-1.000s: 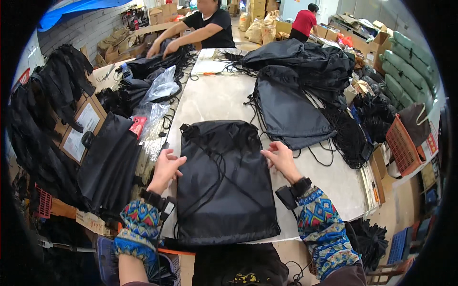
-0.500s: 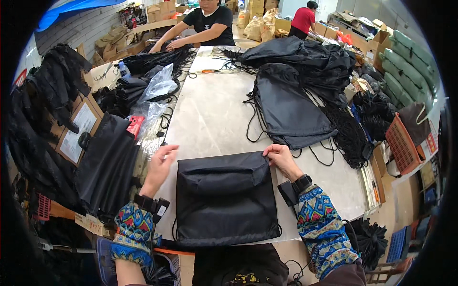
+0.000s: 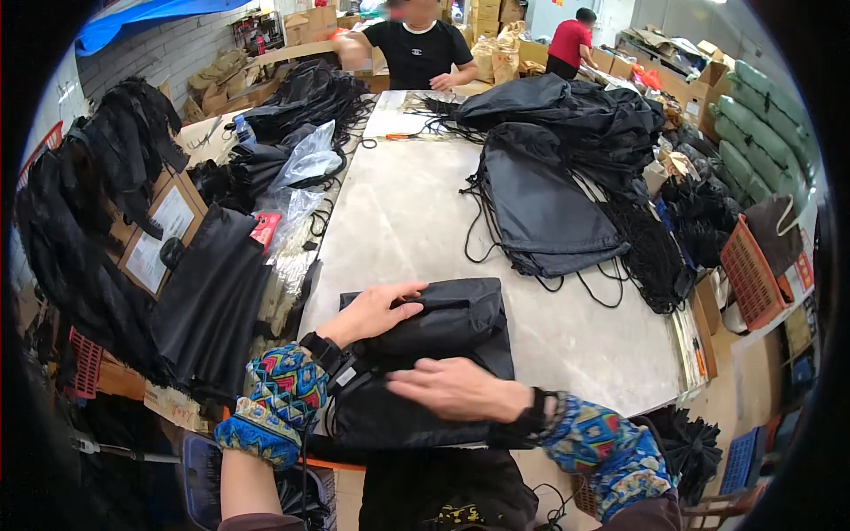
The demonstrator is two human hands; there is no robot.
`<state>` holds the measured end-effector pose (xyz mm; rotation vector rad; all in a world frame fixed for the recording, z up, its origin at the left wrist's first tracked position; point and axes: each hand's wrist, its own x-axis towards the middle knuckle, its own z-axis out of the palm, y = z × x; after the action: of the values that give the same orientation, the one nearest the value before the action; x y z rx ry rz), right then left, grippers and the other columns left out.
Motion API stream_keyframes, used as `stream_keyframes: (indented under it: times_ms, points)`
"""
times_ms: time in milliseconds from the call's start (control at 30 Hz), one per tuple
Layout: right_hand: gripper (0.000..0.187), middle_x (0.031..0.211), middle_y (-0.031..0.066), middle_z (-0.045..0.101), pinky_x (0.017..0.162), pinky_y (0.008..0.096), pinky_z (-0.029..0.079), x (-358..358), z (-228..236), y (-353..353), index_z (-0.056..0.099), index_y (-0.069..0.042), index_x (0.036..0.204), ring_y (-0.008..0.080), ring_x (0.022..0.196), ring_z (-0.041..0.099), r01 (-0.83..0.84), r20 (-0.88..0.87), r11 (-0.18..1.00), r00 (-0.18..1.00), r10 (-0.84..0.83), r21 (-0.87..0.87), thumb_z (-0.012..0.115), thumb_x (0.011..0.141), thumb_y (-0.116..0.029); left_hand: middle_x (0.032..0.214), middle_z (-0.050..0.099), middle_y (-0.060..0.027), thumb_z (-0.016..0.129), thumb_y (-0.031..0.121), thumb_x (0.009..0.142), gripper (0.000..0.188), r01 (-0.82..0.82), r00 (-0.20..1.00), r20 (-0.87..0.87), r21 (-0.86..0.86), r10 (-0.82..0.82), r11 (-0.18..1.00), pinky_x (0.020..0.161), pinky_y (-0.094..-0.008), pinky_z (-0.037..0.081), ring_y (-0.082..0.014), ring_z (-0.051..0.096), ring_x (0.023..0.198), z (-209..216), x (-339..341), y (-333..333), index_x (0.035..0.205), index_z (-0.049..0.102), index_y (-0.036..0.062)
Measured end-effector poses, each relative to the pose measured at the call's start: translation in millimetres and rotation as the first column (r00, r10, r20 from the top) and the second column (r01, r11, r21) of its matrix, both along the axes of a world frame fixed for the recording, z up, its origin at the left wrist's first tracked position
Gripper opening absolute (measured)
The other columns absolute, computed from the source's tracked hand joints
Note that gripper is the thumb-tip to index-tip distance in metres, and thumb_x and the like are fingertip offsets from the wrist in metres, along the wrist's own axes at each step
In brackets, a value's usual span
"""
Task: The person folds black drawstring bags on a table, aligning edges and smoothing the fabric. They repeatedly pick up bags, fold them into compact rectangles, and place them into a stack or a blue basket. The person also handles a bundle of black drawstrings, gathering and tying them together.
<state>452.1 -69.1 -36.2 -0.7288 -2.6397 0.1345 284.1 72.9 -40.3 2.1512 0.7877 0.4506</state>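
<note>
A black drawstring bag (image 3: 474,310) lies flat at the near edge of the table, its top part bulging in a loose fold. My left hand (image 3: 381,311) rests on the upper left of this bag, with fingers stretched and thumb apart. Lower down, across the bag's middle, my right hand (image 3: 456,388) lies flat with its fingers extended to the left, slightly blurred. Neither hand grips the fabric. My forearms cover part of the bag's left and lower right. Farther right on the table lies a stack of finished black drawstring bags (image 3: 553,199) with cords trailing off it.
Black fabric pieces (image 3: 208,301) hang along the left side, near a red packet (image 3: 265,232) and clear plastic bags (image 3: 310,159). A black cord bundle (image 3: 651,252) lies at the table's right edge. A co-worker (image 3: 421,53) stands at the far end; another person (image 3: 569,44) is behind.
My left hand has come right and down onto the bag. My right hand has let go of the bag's top right corner and swept down-left over its middle. The co-worker has straightened up.
</note>
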Motion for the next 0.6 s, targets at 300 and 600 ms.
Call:
stream_keyframes:
  times_ms: [300,600]
  points:
    - [0.044,0.103,0.0075,0.059,0.068,0.0310,0.052,6,-11,0,0.056,-0.001,0.120,0.0240,0.088,0.058,0.210,-0.015,0.976,0.977,-0.212,-0.053,0.060,0.077,-0.008,0.128,0.057,-0.0160,0.062,0.012,0.086,0.057,0.162,0.984,-0.119,0.291,-0.132,0.943,0.099,-0.0380,0.043,-0.0342,0.054,0.115,-19,0,-11,0.140,0.046,0.0138]
    - [0.045,0.110,0.0111,0.060,0.086,0.0363,0.048,95,5,-29,0.060,-0.003,0.114,0.0276,0.104,0.055,0.340,0.103,0.913,0.940,-0.324,-0.226,0.066,0.069,-0.002,0.147,0.039,-0.0072,0.057,0.001,0.074,0.073,0.401,0.897,-0.418,0.626,-0.145,0.669,0.107,-0.0432,0.035,-0.0339,0.039,0.132,-26,18,-34,0.141,0.043,0.0249]
